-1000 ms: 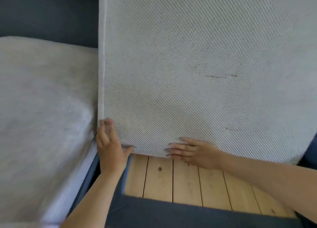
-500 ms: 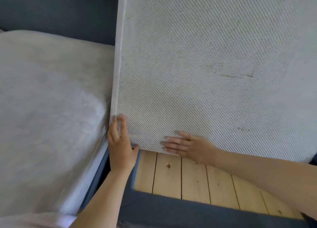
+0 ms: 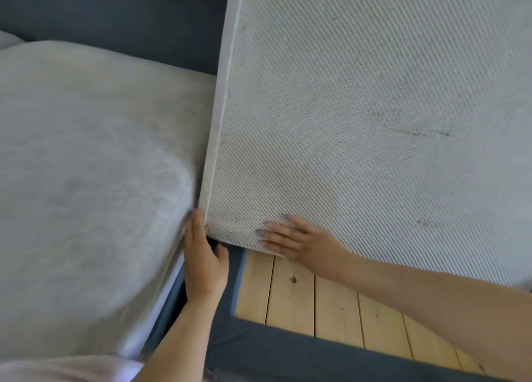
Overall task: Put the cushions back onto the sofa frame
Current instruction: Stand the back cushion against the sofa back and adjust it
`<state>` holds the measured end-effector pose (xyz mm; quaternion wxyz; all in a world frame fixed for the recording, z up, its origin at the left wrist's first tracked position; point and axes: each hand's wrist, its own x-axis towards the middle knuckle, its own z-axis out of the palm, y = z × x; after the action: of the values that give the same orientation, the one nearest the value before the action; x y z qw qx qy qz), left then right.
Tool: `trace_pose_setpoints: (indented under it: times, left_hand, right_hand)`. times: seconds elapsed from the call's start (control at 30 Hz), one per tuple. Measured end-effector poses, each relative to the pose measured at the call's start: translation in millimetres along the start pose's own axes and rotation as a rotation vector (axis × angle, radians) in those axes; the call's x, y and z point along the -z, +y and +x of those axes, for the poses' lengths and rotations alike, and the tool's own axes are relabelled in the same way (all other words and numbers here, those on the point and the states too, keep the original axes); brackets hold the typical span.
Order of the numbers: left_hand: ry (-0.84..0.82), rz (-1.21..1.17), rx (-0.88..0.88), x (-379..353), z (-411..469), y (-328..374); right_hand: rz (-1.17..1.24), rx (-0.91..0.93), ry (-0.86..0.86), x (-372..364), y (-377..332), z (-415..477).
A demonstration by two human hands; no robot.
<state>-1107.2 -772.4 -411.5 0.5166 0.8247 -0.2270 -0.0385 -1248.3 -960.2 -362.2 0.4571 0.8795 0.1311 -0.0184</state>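
Note:
A large pale grey seat cushion [image 3: 374,108] is tilted up on its far side, its ribbed underside facing me. Its near edge hangs just over the wooden slats [image 3: 331,304] of the dark blue sofa frame [image 3: 288,353]. My left hand [image 3: 204,255] lies along the cushion's lower left corner, fingers straight between the two cushions and thumb spread below the corner. My right hand [image 3: 299,240] presses flat on the ribbed face near that corner, where the fabric is creased. A second grey cushion [image 3: 86,180] lies seated on the frame to the left.
The dark blue sofa backrest [image 3: 115,13] runs along the top left. A narrow dark gap [image 3: 172,304] separates the left cushion from the open slatted bay. A pale pink garment [image 3: 72,370] shows at the bottom left.
The tilted cushion and both hands have shifted right in view. My left thumb has come off the cushion's corner, and the corner now creases under my right hand.

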Motion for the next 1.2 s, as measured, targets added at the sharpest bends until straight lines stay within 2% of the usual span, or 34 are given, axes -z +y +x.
trace_pose_setpoints:
  times: [0.1,0.17,0.27,0.33,0.4,0.5,0.57,0.63,0.7,0.87,0.93,1.03,1.1,1.2]
  left_hand:
    - [0.021,-0.288,0.137,-2.7,-2.2,7.6]
    - [0.027,-0.628,0.370,-0.4,-1.6,18.8]
    - [-0.032,-1.165,0.799,4.5,4.2,27.3]
    - [-0.036,-1.335,0.914,11.4,8.3,18.8]
    - [-0.037,-1.398,0.937,14.3,10.0,12.0]
    - [-0.058,-1.403,0.952,14.2,6.4,12.7]
    - [-0.048,-1.380,0.951,14.5,3.6,12.6]
    - [-0.037,-1.343,0.937,13.8,2.3,11.7]
    - [-0.033,-1.315,0.962,11.5,0.2,12.1]
    - [-0.031,-1.356,0.990,9.1,-1.1,7.6]
    - [-0.024,-1.395,1.016,7.5,-3.3,7.9]
    - [-0.033,-1.443,0.999,6.7,-3.9,9.3]
    - [-0.030,-1.447,0.981,7.5,-2.7,8.9]
    - [0.011,-1.463,1.019,6.4,-4.9,9.0]
  right_hand:
    - [0.032,-0.026,0.086,2.9,-6.7,11.4]
    - [0.051,0.003,0.128,-0.4,2.6,17.5]
    - [0.064,0.028,0.103,-6.2,9.0,24.1]
    - [0.108,-0.007,0.163,0.3,5.6,33.2]
    - [0.100,0.008,0.194,4.0,12.6,40.8]
    - [0.062,0.059,0.095,6.1,13.9,49.0]
    - [0.074,0.068,0.139,9.4,4.7,57.6]
    - [0.059,0.152,0.187,7.3,8.2,64.4]
    - [-0.013,0.227,0.132,6.8,14.5,68.6]
    - [0.110,0.215,0.248,12.6,-3.8,93.9]
    - [0.062,0.243,0.216,9.8,4.0,100.2]
    - [0.072,0.161,0.104,19.0,-10.5,108.6]
    - [0.141,0.144,0.133,29.8,-16.0,115.6]
    - [0.075,0.186,0.118,30.0,-1.6,120.4]
